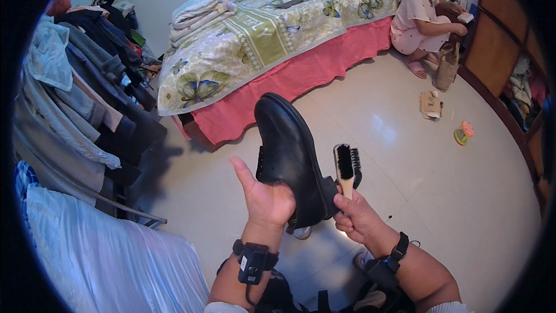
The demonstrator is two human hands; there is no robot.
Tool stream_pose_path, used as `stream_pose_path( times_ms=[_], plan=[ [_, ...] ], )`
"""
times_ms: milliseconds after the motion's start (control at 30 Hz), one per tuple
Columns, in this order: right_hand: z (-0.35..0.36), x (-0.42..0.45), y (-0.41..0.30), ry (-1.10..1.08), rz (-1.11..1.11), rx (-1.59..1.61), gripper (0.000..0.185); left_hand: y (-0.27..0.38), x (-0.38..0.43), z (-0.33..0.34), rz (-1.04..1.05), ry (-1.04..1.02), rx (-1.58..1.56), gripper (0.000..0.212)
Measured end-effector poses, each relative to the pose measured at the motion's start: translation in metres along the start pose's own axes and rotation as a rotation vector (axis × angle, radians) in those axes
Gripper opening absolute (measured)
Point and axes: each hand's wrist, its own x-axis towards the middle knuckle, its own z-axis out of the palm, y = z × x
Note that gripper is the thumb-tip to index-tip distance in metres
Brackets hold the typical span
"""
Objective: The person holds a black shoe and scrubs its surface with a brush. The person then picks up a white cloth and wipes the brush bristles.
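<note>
A black leather shoe (284,139) is held up before me, toe pointing away and sole edge to the right. My left hand (271,200) has its fingers inside the shoe's opening, which hides them, while the thumb sticks out to the left. In my right hand (358,217), beside the heel, is a brush (345,165) with a pale handle and black bristles, held upright. A second row of dark bristles shows just behind it; whether that is a separate brush I cannot tell. The heel and the brush look close together, and contact between them is unclear.
A bed (260,48) with a butterfly-print cover stands ahead. A person (419,26) squats beside it near a bag (446,67). A packet (431,105) and a small round toy-like object (464,132) lie on the tiled floor. Hanging clothes (82,82) line the left.
</note>
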Motion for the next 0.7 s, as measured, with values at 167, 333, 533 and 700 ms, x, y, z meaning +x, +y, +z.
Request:
stream_pose_path(
  times_ms=[167, 333, 533, 700],
  plan=[
    [0.0, -0.004, -0.032, 0.006, -0.064, -0.13, 0.037, 0.001, -0.015, -0.007, -0.119, -0.227, 0.402, 0.097],
    [-0.001, -0.004, -0.049, 0.034, -0.102, -0.228, 0.038, 0.003, -0.014, -0.029, -0.197, -0.591, 0.494, 0.072],
    [-0.002, -0.003, -0.049, 0.052, -0.107, -0.239, 0.037, -0.004, -0.014, -0.031, -0.186, -0.456, 0.424, 0.049],
    [-0.002, -0.005, -0.05, 0.057, -0.189, -0.345, 0.031, 0.001, -0.02, -0.037, -0.093, -0.341, 0.706, 0.043]
  ],
)
